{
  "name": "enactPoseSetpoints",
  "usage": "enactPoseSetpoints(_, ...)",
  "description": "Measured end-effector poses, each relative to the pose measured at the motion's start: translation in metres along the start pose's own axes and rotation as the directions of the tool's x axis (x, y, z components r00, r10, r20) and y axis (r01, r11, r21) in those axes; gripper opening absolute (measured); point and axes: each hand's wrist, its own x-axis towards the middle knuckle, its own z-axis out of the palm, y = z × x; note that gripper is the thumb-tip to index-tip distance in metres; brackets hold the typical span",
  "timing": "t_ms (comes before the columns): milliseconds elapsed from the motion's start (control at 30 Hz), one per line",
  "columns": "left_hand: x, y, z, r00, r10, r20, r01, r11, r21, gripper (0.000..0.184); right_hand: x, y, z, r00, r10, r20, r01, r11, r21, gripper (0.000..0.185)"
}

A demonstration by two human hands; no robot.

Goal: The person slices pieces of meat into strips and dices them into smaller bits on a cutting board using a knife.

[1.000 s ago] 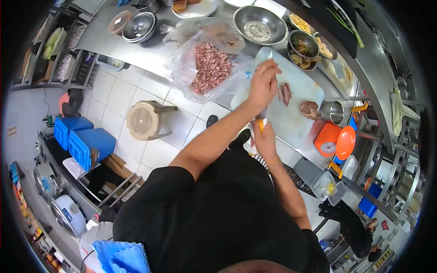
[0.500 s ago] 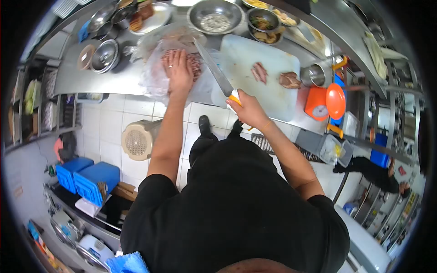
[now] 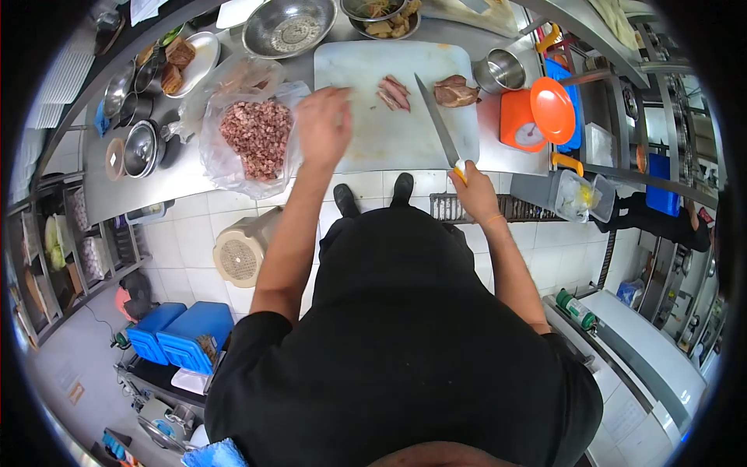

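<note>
My right hand (image 3: pixel 476 194) is closed around the yellow-and-white handle of a long kitchen knife (image 3: pixel 440 122). The blade points up and left over the white cutting board (image 3: pixel 350 148), between sliced meat strips (image 3: pixel 394 93) and a brown piece of meat (image 3: pixel 456 92). Over the board's left edge is my left hand (image 3: pixel 325 128), slightly blurred, its fingers loosely bent and apart with nothing visible in them. Left of that hand, a pile of chopped meat (image 3: pixel 257 136) lies on a clear plastic bag (image 3: pixel 214 167).
Along the back stand a steel bowl (image 3: pixel 289 31) and bowls of food (image 3: pixel 381 28). Left are a plate (image 3: pixel 204 58) with brown meat and small steel bowls (image 3: pixel 141 148). An orange scale (image 3: pixel 520 117) and steel pot (image 3: pixel 499 71) stand right. A person (image 3: pixel 661 222) is far right.
My left hand has lifted off the chopped meat and moved right to the board's edge. The knife has swung right, over the board. The camera view has turned and shifted right.
</note>
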Motion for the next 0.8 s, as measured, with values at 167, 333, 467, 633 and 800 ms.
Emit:
enactPoseSetpoints(167, 0.035, 0.019, 0.078, 0.862, 0.079, 0.5, -0.112, 0.993, 0.036, 0.044, -0.002, 0.008, 0.005, 0.998, -0.018, 0.062, 0.018, 1.0, -0.009, 0.04)
enactPoseSetpoints(333, 0.048, 0.01, 0.104, 0.795, 0.023, 0.606, -0.124, 0.984, 0.126, 0.043, -0.004, 0.018, 0.005, 0.997, -0.031, 0.069, 0.03, 0.999, 0.025, 0.039)
enactPoseSetpoints(467, 0.045, -0.01, 0.114, 0.833, 0.099, 0.544, -0.157, 0.986, 0.062, 0.034, -0.006, 0.026, 0.005, 0.995, -0.052, 0.09, 0.048, 0.998, 0.04, 0.042)
enactPoseSetpoints(633, 0.055, -0.019, 0.109, 0.839, 0.012, 0.544, -0.055, 0.997, 0.063, 0.032, -0.003, 0.032, 0.006, 0.993, -0.082, 0.09, 0.078, 0.996, 0.042, 0.042)
enactPoseSetpoints(800, 0.059, -0.012, 0.107, 0.839, -0.003, 0.545, -0.048, 0.996, 0.079, 0.036, 0.002, 0.029, -0.007, 0.99, -0.073, 0.12, 0.07, 0.997, 0.025, 0.042)
